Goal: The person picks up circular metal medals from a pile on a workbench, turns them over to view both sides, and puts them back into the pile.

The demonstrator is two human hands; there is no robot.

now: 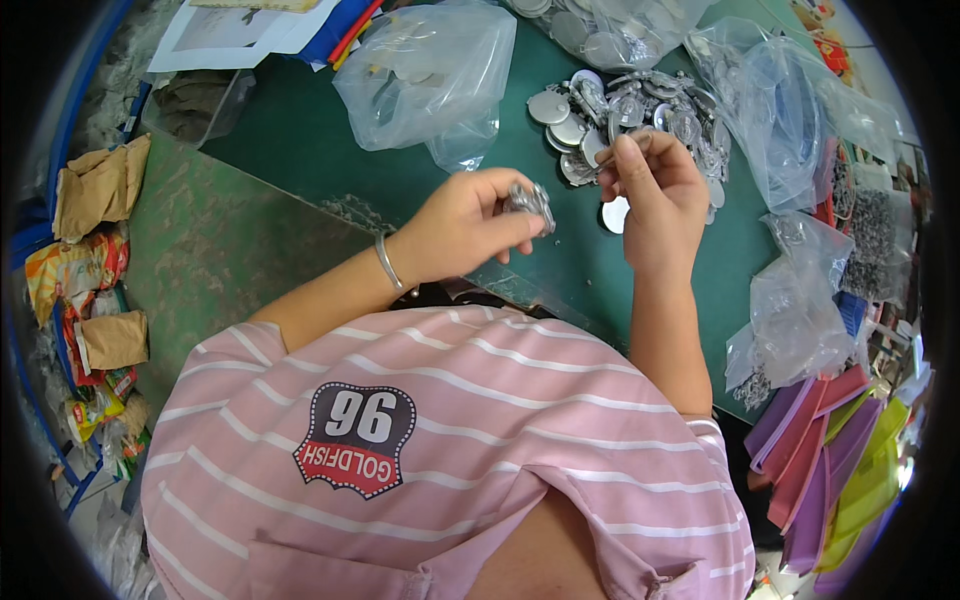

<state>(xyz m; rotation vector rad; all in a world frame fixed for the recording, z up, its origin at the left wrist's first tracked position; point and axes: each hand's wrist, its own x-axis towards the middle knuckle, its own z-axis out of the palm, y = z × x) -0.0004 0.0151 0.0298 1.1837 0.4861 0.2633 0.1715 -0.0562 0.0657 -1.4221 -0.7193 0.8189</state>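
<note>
My left hand (470, 222) is closed around a small bunch of silver metal pieces (530, 205), which stick out past the thumb and fingers. To its right, my right hand (660, 190) is raised over the near side of a heap of round silver metal discs (655, 105). Its thumb and forefinger are pinched together on a thin greyish piece, seen almost edge-on; its exact kind is hard to make out. Below those fingertips, one pale round disc (615, 215) lies on the green tabletop (400, 185), partly behind the hand.
A clear plastic bag (425, 80) lies at the far left of the table, and a bag of discs (610, 35) at the back. More plastic bags (775, 120) lie to the right. Purple, pink and green bins (825, 460) stand at the lower right. Brown paper packages (105, 185) line the left.
</note>
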